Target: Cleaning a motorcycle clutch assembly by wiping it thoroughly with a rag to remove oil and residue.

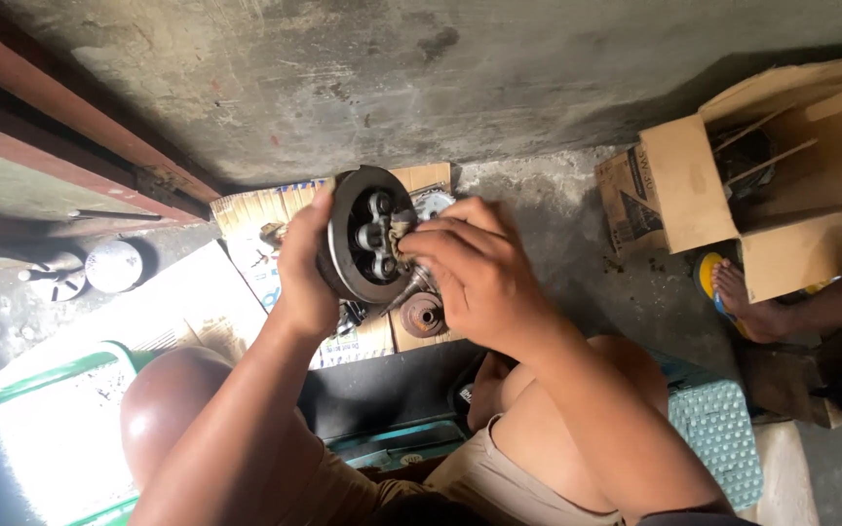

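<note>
Two bare hands over a grey concrete floor (557, 224): left hand (304, 268) clamped on a round dark metal clutch hub (363, 234), held upright above flattened cardboard sheets (246, 209); right hand (475, 278) pinches a small rag (400, 232) against its face. Open brown cardboard box (694, 185) far right; stained concrete wall (392, 68) beyond.

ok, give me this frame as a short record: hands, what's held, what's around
left hand: grips the rim of a round dark metal hub, held up on edge
hub face: several round bosses in a ring
right hand: fingertips press a small rag against the hub face
below hands: smaller rusty round part lying on flattened cardboard
right side: open cardboard box on the concrete floor, another person's foot beside it
left side: shiny round metal part
</note>
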